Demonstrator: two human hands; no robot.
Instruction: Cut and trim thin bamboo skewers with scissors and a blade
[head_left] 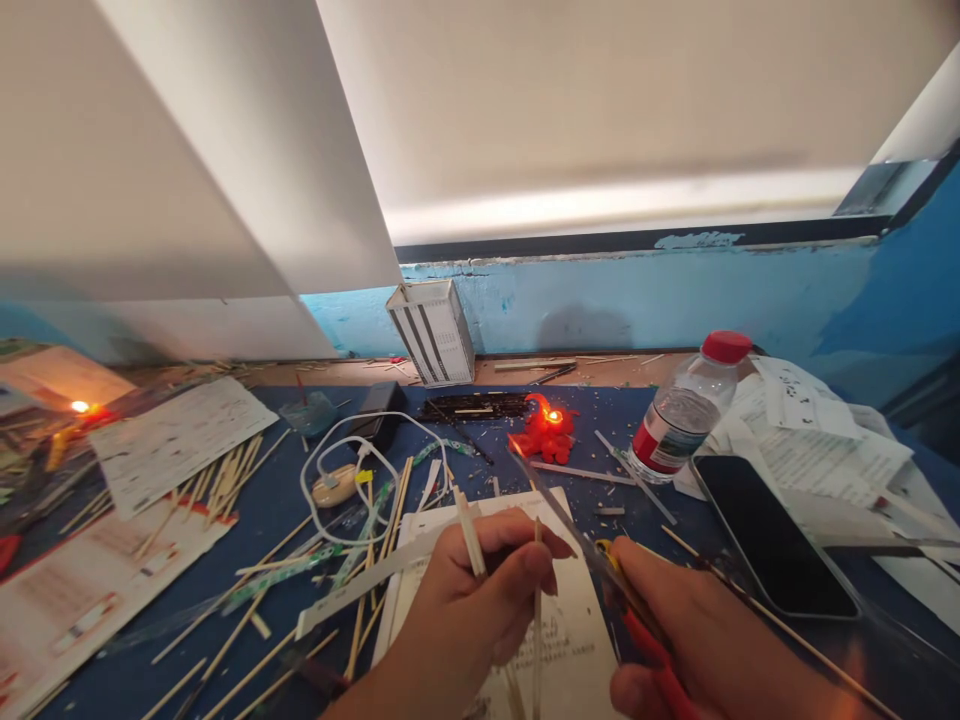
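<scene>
My left hand [480, 580] is closed on thin wooden sticks [469, 530]; one pale stick [538, 630] is pinched between thumb and fingers. In my right hand [697, 610] is a pair of scissors with red handles [649, 640]. Their long blade [555, 500] points up and left, close to the fingertips of my left hand and the lit red candle [546, 432]. Beneath both hands lies a pale printed paper or booklet [581, 610]. Whether the blades touch a stick I cannot tell.
A water bottle [679, 420] and a phone [772, 535] stand and lie at right, beside crumpled papers [840, 440]. At left are loose sticks [232, 470], a white cable [307, 480] and a second flame [80, 407]. A paper box [442, 335] stands by the wall.
</scene>
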